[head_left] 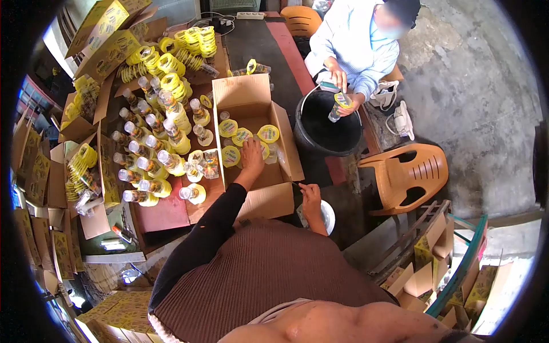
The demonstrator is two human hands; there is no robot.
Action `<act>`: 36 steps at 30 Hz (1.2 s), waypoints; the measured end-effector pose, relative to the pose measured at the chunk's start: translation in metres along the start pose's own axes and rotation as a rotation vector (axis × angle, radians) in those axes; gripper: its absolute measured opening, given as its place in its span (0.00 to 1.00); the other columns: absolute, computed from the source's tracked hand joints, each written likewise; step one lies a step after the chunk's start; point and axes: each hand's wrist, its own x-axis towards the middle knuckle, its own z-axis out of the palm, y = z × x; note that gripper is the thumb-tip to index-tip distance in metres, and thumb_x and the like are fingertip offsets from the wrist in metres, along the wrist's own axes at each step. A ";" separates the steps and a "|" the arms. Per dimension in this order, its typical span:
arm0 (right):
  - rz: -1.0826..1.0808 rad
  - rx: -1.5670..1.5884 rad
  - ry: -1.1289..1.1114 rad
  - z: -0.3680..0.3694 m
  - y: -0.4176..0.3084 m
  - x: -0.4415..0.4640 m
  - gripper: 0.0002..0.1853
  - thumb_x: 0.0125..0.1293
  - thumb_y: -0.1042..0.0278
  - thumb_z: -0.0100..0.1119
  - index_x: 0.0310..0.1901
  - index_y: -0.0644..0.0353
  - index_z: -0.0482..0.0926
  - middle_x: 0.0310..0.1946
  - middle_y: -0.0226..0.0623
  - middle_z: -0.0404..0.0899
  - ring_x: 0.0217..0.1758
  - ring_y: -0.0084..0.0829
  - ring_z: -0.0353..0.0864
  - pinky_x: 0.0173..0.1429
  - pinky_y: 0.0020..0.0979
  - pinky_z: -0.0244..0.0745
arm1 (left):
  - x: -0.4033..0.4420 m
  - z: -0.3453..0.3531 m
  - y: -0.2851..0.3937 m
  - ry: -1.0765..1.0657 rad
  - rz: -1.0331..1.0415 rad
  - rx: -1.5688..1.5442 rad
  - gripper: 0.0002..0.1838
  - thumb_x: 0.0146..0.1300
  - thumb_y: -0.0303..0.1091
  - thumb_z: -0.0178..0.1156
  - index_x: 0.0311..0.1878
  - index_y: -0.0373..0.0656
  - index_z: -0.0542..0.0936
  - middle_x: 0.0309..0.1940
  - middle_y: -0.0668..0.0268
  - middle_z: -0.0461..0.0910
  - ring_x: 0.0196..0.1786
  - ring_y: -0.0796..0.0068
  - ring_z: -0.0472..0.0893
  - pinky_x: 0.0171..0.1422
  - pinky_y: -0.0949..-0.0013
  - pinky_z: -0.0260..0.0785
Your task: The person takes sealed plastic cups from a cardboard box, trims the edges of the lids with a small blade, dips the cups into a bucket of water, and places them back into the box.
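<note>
My left hand [251,155] reaches into an open cardboard box [269,187], its fingers closed on a plastic cup with a yellow printed lid; the hand covers part of that cup. Around it in the box stand several similar cups [268,134], lids facing up, and some clear plastic [273,153] lies at the right side. Just outside the box's near right corner is my right hand [311,201]. Its fingers are pinched on a thin dark stick-like thing [295,184], too small to name. Beside this hand sits a white bowl [327,217], partly hidden by the wrist.
Left of the box stand several clear-topped cup stacks [150,166] and yellow ring-shaped stacks [171,64]. A co-worker [357,48] holds a yellow-lidded cup [343,101] over a black bucket [303,123]. An orange chair [409,177] stands right. Cartons [57,240] crowd the left edge.
</note>
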 end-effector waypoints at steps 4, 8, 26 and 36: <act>0.030 -0.046 0.009 -0.003 -0.005 0.006 0.13 0.62 0.82 0.58 0.48 0.61 0.82 0.39 0.43 0.73 0.45 0.43 0.75 0.50 0.40 0.72 | -0.009 0.000 0.001 0.006 0.024 0.012 0.24 0.52 0.32 0.70 0.51 0.39 0.72 0.49 0.56 0.70 0.56 0.54 0.70 0.55 0.53 0.67; 0.016 -0.070 -0.001 -0.007 -0.005 0.012 0.10 0.62 0.81 0.58 0.45 0.62 0.82 0.40 0.42 0.73 0.45 0.43 0.76 0.50 0.39 0.72 | -0.032 -0.016 0.005 -0.063 0.064 -0.083 0.32 0.42 0.32 0.75 0.51 0.39 0.69 0.49 0.55 0.70 0.58 0.52 0.69 0.57 0.52 0.67; 0.146 -0.001 0.069 -0.023 -0.040 0.040 0.09 0.66 0.80 0.57 0.45 0.62 0.83 0.39 0.41 0.73 0.41 0.40 0.77 0.45 0.36 0.73 | -0.055 0.007 -0.016 -0.217 -0.081 -0.614 0.41 0.47 0.34 0.74 0.63 0.39 0.65 0.56 0.45 0.74 0.62 0.44 0.73 0.65 0.51 0.68; -0.023 0.041 0.058 -0.014 -0.085 0.051 0.11 0.64 0.81 0.58 0.47 0.59 0.83 0.38 0.41 0.71 0.41 0.40 0.76 0.44 0.36 0.73 | -0.050 -0.018 0.009 0.009 0.118 -0.784 0.39 0.43 0.33 0.77 0.61 0.42 0.70 0.47 0.48 0.81 0.53 0.43 0.80 0.58 0.50 0.73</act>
